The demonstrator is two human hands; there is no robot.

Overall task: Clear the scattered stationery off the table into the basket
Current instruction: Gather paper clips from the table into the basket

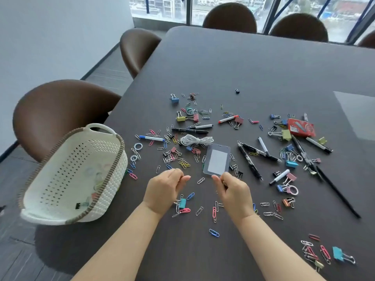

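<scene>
**Head view: clearing barely started, most stationery still on the tabletop**

Done so far, judging by what lies where: the basket holds only a handful of items, a few coloured paper clips and what looks like a black binder clip near its front end. It sits at the left edge of the tabletop, tipped toward the person, white perforated plastic with a brown woven rim and moulded handles.

Left to do: nearly everything.
- Dense scatter of paper clips and binder clips across the centre, thinner patches at the near edge and bottom right.
- Several markers and pens, e.g. a red-capped marker mid-table and a long black pen on the right.
- A coiled white cord just beyond a grey badge holder.
- A red box far right, well apart from the basket.
- One lone black binder clip at the far side, away from the rest.

Hands: left hand is loosely clenched, fingertips pinched together; can't tell what it holds, if anything. Right hand is curled with fingertips pinched near the badge holder's near edge, seemingly on something small and metallic, likely clips, but too small to confirm. Both hover over the central scatter, well clear of the basket.

Small loose pieces, so my read is many pick-ups remain.
</scene>
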